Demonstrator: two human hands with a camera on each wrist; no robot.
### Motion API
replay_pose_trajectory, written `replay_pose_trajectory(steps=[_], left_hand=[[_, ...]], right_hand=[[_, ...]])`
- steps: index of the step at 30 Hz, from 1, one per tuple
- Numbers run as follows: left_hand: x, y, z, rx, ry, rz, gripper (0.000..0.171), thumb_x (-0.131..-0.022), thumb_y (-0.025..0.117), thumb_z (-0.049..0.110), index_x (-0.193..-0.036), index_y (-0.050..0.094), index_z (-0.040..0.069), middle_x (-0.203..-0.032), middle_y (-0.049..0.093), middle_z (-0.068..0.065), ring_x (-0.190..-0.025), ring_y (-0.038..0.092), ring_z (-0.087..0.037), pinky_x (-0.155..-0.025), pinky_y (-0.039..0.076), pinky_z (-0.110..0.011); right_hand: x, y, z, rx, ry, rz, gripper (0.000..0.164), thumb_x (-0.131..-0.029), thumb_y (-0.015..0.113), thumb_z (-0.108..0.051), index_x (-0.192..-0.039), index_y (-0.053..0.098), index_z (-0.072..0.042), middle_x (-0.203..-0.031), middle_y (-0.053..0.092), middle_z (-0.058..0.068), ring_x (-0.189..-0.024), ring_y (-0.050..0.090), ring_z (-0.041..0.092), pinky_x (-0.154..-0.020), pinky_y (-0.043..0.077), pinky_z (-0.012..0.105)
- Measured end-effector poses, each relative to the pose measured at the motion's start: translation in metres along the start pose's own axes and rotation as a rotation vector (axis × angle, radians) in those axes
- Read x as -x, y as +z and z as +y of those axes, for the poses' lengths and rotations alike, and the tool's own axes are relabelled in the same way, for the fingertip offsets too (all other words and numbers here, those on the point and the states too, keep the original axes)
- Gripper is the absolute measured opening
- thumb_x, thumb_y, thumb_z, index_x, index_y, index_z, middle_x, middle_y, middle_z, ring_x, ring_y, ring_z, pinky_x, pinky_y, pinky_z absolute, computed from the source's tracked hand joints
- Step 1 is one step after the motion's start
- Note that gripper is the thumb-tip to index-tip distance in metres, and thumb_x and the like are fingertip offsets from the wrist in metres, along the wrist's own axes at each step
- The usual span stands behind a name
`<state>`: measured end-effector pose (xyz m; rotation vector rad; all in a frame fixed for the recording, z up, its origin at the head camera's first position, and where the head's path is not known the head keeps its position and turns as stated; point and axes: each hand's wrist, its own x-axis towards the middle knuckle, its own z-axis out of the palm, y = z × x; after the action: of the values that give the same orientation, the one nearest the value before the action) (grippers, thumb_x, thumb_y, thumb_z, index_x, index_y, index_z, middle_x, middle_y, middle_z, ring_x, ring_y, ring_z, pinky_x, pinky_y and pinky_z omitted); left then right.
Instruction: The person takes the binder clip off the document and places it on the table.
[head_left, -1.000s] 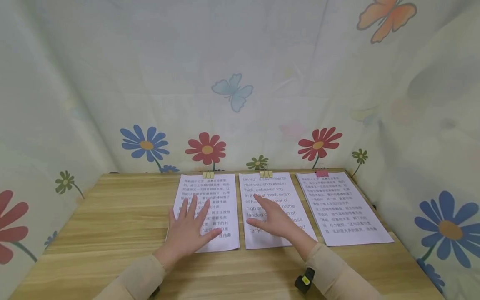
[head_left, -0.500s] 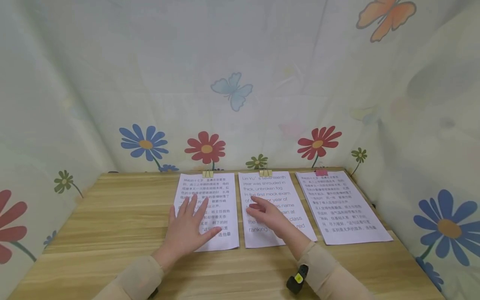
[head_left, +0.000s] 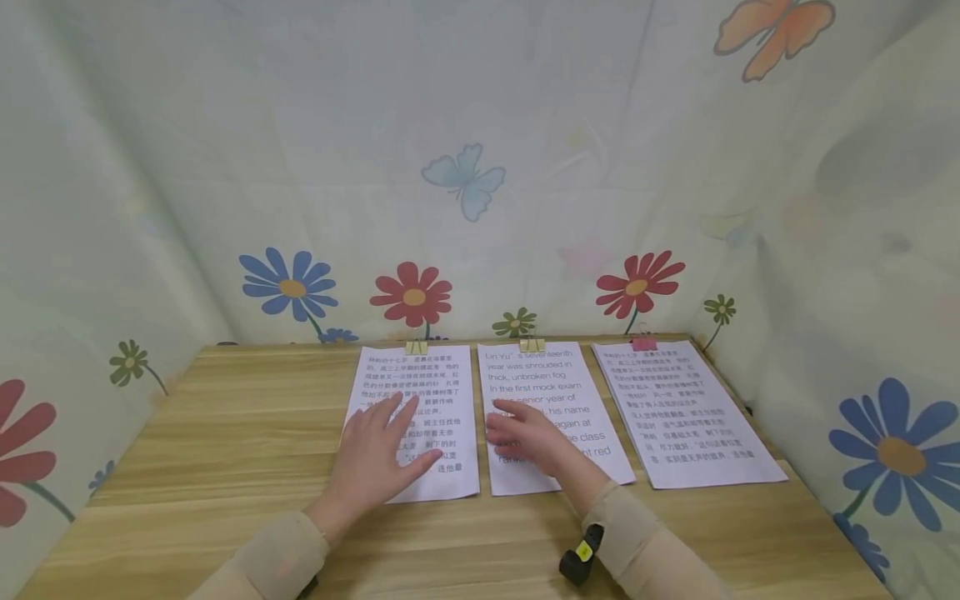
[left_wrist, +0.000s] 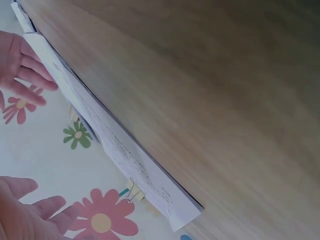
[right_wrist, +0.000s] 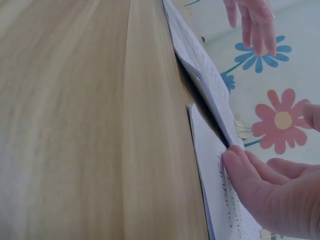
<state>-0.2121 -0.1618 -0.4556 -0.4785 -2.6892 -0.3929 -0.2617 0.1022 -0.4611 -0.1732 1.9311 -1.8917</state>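
Three clipped stacks of printed paper lie side by side on a wooden table. Over the lower left of the left stack [head_left: 453, 417], my left hand [head_left: 367, 462] is spread with its thumb out to the right. The left wrist view shows that hand [left_wrist: 30, 215] raised off the sheets, holding nothing. Above the middle stack [head_left: 528, 375], printed in English, my right hand [head_left: 536, 437] has its fingers loosely bent and pointing left. In the right wrist view this hand [right_wrist: 280, 195] holds nothing; whether its fingertips touch paper, I cannot tell.
The right stack [head_left: 690, 425] lies slanted, with a pink binder clip [head_left: 643, 343] at its top. Yellowish clips hold the left stack [left_wrist: 135, 190] and the middle one [head_left: 532, 344]. Bare wood tabletop [head_left: 247, 433] extends left. A flower-printed cloth [head_left: 360, 208] stands behind.
My right hand has drawn left and its fingers have bent more over the middle stack. My left hand stays over the left stack, its fingers slightly more bent. The papers have not moved.
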Motion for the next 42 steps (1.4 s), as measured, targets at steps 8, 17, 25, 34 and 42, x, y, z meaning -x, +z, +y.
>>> replay_pose_trajectory(steps=[8, 17, 25, 34, 42], left_hand=[[0.000, -0.001, 0.001, 0.006, 0.013, 0.013, 0.085, -0.082, 0.068, 0.063, -0.145, 0.051, 0.009, -0.143, 0.050, -0.020, -0.131, 0.045, -0.039, -0.106, 0.032, -0.063], [-0.003, -0.001, 0.001, 0.013, 0.007, 0.017, 0.084, -0.082, 0.069, 0.063, -0.144, 0.051, 0.009, -0.141, 0.051, -0.019, -0.129, 0.047, -0.037, -0.106, 0.034, -0.061], [-0.007, 0.000, 0.001, 0.038, -0.017, -0.004, 0.082, -0.084, 0.068, 0.062, -0.144, 0.051, 0.009, -0.141, 0.052, -0.017, -0.129, 0.048, -0.036, -0.107, 0.034, -0.058], [-0.015, 0.002, 0.000, 0.060, -0.035, -0.007, 0.078, -0.086, 0.067, 0.060, -0.143, 0.053, 0.009, -0.137, 0.057, -0.015, -0.126, 0.051, -0.035, -0.106, 0.037, -0.056], [-0.024, 0.003, -0.005, 0.108, -0.074, -0.019, 0.078, -0.086, 0.068, 0.058, -0.145, 0.051, 0.010, -0.138, 0.056, -0.015, -0.128, 0.050, -0.035, -0.107, 0.037, -0.056]], right_hand=[[-0.006, 0.004, 0.000, -0.023, 0.047, 0.002, 0.064, -0.100, 0.059, -0.023, -0.150, 0.031, 0.006, -0.134, 0.055, 0.029, -0.115, 0.061, 0.036, -0.091, 0.054, 0.042], [-0.014, 0.003, -0.002, -0.086, 0.132, 0.014, 0.066, -0.099, 0.060, -0.030, -0.149, 0.033, 0.004, -0.126, 0.062, 0.024, -0.112, 0.064, 0.033, -0.090, 0.055, 0.041], [-0.022, 0.003, -0.004, -0.152, 0.186, 0.040, 0.063, -0.099, 0.060, -0.028, -0.148, 0.035, 0.004, -0.122, 0.064, 0.024, -0.110, 0.065, 0.034, -0.089, 0.055, 0.042], [-0.026, 0.004, -0.004, -0.176, 0.197, 0.051, 0.063, -0.100, 0.059, -0.028, -0.148, 0.034, 0.004, -0.122, 0.064, 0.024, -0.109, 0.065, 0.033, -0.090, 0.055, 0.043], [-0.028, 0.007, 0.000, -0.200, 0.180, 0.053, 0.061, -0.101, 0.056, -0.026, -0.148, 0.032, 0.005, -0.123, 0.063, 0.025, -0.108, 0.066, 0.035, -0.089, 0.055, 0.043]])
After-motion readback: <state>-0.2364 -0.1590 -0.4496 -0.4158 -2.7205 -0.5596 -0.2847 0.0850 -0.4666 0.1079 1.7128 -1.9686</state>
